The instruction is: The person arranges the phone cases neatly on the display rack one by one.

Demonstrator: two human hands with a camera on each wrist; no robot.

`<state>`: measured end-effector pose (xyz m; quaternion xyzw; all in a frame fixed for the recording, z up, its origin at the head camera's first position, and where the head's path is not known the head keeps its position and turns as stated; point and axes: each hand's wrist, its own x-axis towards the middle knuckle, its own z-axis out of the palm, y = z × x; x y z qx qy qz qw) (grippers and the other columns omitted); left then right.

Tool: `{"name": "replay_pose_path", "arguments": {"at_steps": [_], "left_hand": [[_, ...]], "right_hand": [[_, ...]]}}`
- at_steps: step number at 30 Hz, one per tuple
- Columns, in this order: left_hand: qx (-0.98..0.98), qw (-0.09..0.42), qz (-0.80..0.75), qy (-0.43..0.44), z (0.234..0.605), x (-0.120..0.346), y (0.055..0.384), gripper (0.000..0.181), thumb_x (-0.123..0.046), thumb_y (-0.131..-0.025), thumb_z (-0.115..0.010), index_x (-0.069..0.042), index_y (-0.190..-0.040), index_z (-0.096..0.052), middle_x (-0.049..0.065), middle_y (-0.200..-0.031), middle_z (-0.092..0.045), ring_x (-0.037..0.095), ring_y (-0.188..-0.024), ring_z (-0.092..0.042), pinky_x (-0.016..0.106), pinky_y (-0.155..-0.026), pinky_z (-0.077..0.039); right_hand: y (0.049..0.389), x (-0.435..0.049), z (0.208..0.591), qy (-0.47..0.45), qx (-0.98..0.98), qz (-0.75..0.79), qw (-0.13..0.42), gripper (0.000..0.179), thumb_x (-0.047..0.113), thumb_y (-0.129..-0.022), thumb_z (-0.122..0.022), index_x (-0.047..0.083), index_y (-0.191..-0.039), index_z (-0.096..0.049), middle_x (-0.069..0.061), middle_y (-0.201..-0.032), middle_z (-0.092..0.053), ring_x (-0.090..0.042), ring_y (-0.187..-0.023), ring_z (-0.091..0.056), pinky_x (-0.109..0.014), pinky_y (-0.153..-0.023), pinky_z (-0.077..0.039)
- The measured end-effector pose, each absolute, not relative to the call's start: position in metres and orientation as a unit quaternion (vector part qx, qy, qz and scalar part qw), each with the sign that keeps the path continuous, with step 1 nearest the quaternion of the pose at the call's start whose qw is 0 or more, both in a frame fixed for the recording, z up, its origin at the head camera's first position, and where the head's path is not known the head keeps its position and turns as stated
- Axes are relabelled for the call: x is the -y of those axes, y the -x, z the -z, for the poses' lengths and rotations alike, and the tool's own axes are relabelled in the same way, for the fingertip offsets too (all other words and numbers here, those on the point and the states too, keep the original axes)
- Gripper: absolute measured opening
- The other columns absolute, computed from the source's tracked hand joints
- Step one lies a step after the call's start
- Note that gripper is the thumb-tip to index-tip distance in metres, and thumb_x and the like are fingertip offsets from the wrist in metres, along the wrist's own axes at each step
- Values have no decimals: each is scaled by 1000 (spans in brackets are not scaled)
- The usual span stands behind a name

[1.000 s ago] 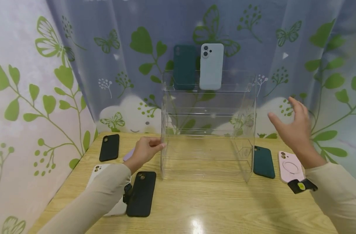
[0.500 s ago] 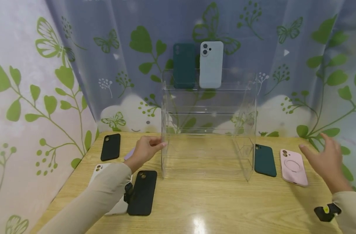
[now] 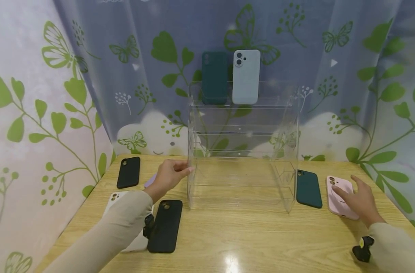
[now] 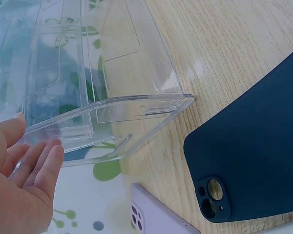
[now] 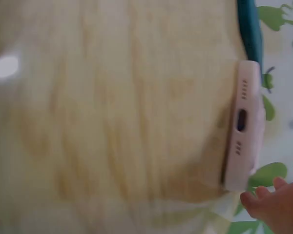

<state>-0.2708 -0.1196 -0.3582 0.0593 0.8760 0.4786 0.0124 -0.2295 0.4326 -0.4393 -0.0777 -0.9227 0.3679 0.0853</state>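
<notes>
My left hand (image 3: 169,176) pinches the left side edge of a clear acrylic display rack (image 3: 241,185), thumb and fingers on either side of the panel. In the rack's top tier stand a dark green phone case (image 3: 215,77) and a pale white-blue one (image 3: 246,77), both upright. Over at the right, my right hand (image 3: 360,199) hovers low over a pink phone case (image 3: 336,204) lying on the table, thumb and fingers spread. The right wrist view has these fingertips (image 5: 247,199) close beside the end of the pink case. The rack's lower tiers hold no cases.
A dark green case (image 3: 308,189) lies between rack and pink case. Left of the rack are two black cases (image 3: 165,226) (image 3: 128,172), a white case (image 3: 137,242) partly under my sleeve, and a lilac case (image 4: 158,209). A patterned curtain (image 3: 152,125) hangs behind the wooden table.
My right hand swung from beside the rack out to the right, then came down and inward over the pink case. The left hand stays at the rack's edge.
</notes>
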Motion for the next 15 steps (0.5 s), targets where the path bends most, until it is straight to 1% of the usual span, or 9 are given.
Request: {"name": "replay_pose_path", "arguments": {"at_steps": [3,6,11,15], "left_hand": [[-876,14,-479,-60,358,119,270,46,-25,-91,-67,-5,-132,-58,12,-127,-62,27,-114,-59,41,-90,-52],[-876,14,-478,-62,357,119,270,46,-25,-91,-67,-5,-132,-58,13,-128,-62,28,-115,-59,42,-90,-52],[-877,14,-476,-61,355,120,268,47,-26,-91,-67,-5,-132,-58,13,-127,-62,28,-115,-59,42,-90,-52],[-876,17,-479,-58,356,119,268,46,-25,-92,-67,-6,-132,-58,13,-127,-62,28,-115,-59,42,-90,-52]], "right_hand": [[234,-432,447,80,926,-362,73,93,44,-95,-54,-15,-147,-4,-46,-144,-6,-63,-131,-9,-73,-99,-19],[239,-432,452,78,935,-340,73,94,43,-94,-57,-18,-145,-8,-48,-141,-14,-63,-128,-16,-70,-99,-22],[244,-430,455,70,949,-298,79,93,42,-92,-61,-22,-141,-15,-50,-133,-24,-63,-120,-25,-68,-94,-27],[242,-429,456,69,956,-275,72,89,42,-91,-60,-24,-137,-24,-50,-129,-29,-62,-115,-31,-67,-92,-29]]}}
